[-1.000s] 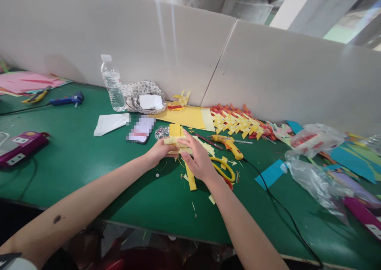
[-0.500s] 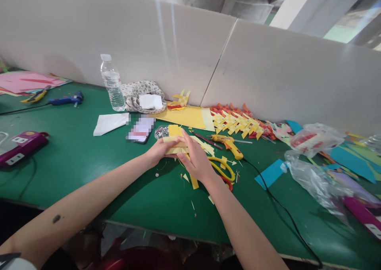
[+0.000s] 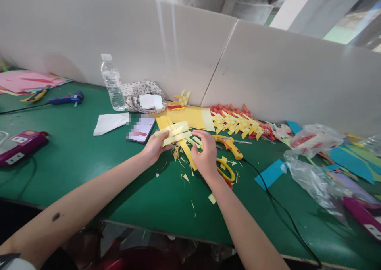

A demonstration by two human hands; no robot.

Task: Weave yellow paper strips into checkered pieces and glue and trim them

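Observation:
A piece woven of yellow paper strips (image 3: 175,135) is held up a little above the green table (image 3: 74,162). My left hand (image 3: 154,147) is closed on its left edge. My right hand (image 3: 204,153) pinches the strips at its right side, fingers curled. Long loose strip ends hang down from the weave between the two hands. Small yellow paper scraps (image 3: 186,178) lie on the table below.
Yellow scissors (image 3: 224,168) and a yellow glue gun (image 3: 229,145) with a black cord lie right of my hands. A phone (image 3: 139,129), white paper, a water bottle (image 3: 112,83), a row of woven pieces (image 3: 238,121), plastic bags (image 3: 315,170) and coloured sheets surround them. A white partition backs the table.
The woven piece was pressed flat on the table under my right palm; now both hands have lifted and tilted it. My right hand shifted to its right edge and closed in a pinch.

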